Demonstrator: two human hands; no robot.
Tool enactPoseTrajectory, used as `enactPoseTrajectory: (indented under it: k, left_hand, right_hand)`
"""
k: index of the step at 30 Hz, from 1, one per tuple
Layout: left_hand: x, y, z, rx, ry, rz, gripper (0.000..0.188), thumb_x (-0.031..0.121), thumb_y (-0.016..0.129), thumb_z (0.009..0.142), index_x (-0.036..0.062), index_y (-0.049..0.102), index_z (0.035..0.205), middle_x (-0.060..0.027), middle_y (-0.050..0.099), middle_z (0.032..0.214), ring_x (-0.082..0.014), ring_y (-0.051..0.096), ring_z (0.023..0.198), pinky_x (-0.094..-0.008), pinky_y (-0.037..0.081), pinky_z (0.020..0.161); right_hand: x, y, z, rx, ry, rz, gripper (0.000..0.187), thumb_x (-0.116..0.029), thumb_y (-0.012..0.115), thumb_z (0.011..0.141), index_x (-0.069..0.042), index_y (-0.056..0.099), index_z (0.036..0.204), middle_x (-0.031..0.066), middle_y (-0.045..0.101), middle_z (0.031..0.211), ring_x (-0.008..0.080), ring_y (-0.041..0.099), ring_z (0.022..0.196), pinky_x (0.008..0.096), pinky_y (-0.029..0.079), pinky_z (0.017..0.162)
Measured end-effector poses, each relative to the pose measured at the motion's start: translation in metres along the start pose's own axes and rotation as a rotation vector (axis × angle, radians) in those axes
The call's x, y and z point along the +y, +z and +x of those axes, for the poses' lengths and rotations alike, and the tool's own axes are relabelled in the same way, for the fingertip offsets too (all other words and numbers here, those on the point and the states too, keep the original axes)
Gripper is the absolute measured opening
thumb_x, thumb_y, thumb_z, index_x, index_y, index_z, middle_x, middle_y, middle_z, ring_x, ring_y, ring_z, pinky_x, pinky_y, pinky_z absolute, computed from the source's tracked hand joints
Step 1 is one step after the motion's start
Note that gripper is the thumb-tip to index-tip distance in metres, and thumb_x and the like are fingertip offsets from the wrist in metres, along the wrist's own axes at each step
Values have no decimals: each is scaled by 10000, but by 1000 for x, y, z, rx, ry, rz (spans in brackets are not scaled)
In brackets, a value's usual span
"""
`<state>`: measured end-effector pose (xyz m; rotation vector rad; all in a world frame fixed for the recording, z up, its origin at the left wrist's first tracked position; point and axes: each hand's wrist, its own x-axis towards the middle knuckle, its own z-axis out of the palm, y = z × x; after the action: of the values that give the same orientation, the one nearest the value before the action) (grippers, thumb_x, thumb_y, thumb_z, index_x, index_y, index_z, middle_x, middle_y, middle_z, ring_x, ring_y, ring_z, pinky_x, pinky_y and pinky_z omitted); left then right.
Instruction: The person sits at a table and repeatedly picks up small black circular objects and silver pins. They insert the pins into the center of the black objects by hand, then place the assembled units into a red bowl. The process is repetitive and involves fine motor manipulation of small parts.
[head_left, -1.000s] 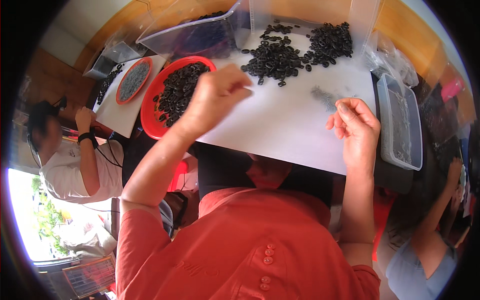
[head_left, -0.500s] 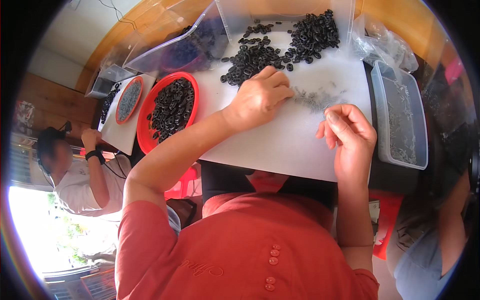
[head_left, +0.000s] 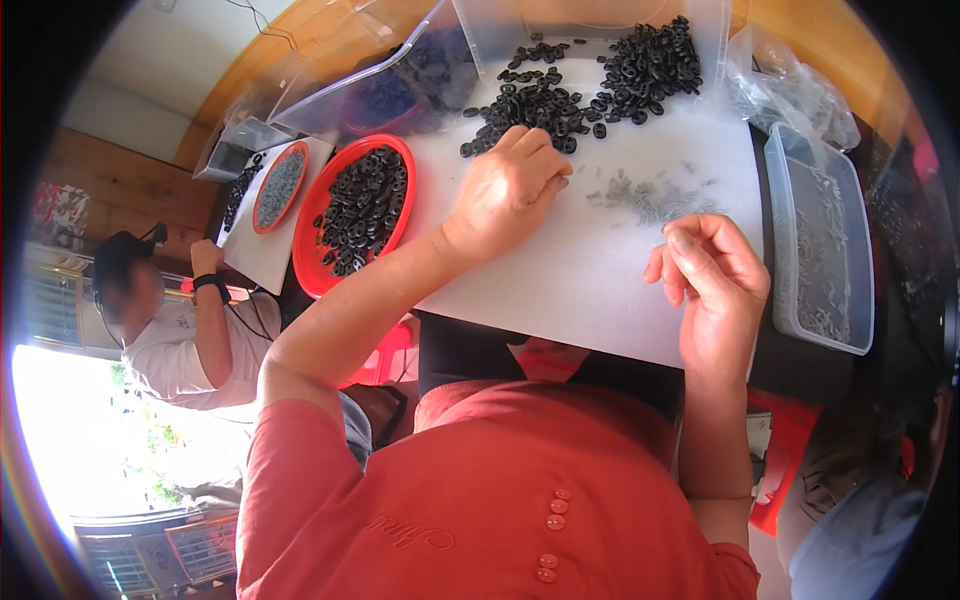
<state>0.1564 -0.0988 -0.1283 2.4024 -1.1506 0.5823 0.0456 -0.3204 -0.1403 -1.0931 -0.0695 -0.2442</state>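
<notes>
On the white work surface (head_left: 590, 280) my left hand (head_left: 508, 190) is closed just in front of a heap of small black oval parts with holes (head_left: 530, 108). Whatever its fingertips pinch is too small and hidden to name. To the right, my right hand (head_left: 715, 275) hovers with its thumb against the curled forefinger; I cannot make out anything between them. Loose small clear-grey pin-like pieces (head_left: 655, 195) lie scattered between the two hands, just beyond the right fingertips.
Left stands a red tray (head_left: 408, 215) of black parts; a clear bin (head_left: 395, 75) sits behind it. A translucent tub (head_left: 862, 300) holding clear pieces is at right, with plastic bags (head_left: 785, 85) behind. Farther left, a co-worker (head_left: 190, 340) sits by an orange-rimmed tray (head_left: 278, 190).
The whole view has shifted slightly, moving the table rightward in the picture. My left hand has drawn back a little from the clear pieces toward the black heap; the right keeps its pose.
</notes>
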Motion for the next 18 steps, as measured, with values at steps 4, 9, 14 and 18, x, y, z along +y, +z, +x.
enactPoseTrajectory:
  k: [4, 9, 14, 18]
  left_hand:
    - [-5, 18, 16, -19, 10, 116, 78, 48, 715, 793, 43, 660, 848, -95, 609, 859, -295, 611, 850, -409, 526, 699]
    - [-5, 35, 17, -76, 34, 311, 94, 80, 711, 795, 49, 632, 836, -99, 585, 826, -296, 612, 853, -409, 541, 678]
    - [-1, 31, 13, -13, 27, 266, 93, 102, 695, 829, 41, 630, 855, -97, 606, 833, -287, 613, 810, -397, 527, 653]
    - [44, 3, -2, -101, -335, -499, 145, 152, 635, 950, 10, 629, 920, -31, 603, 785, -166, 559, 671, -319, 473, 595]
  right_hand:
    - [1, -2, -1, 18, 4, -34, 75, -46, 677, 930, 28, 665, 918, 29, 599, 709, 96, 556, 614, 216, 364, 528]
    - [2, -2, -1, 23, 14, -57, 67, -46, 675, 927, 19, 668, 912, 26, 596, 700, 91, 553, 608, 215, 362, 526]
    - [5, -2, 0, 18, 6, -130, 62, -54, 682, 926, 6, 680, 941, 20, 626, 760, 79, 560, 634, 207, 373, 537]
    - [5, 8, -7, -16, -84, -323, 123, -39, 688, 929, 0, 704, 1045, 17, 656, 850, 49, 568, 696, 199, 406, 562]
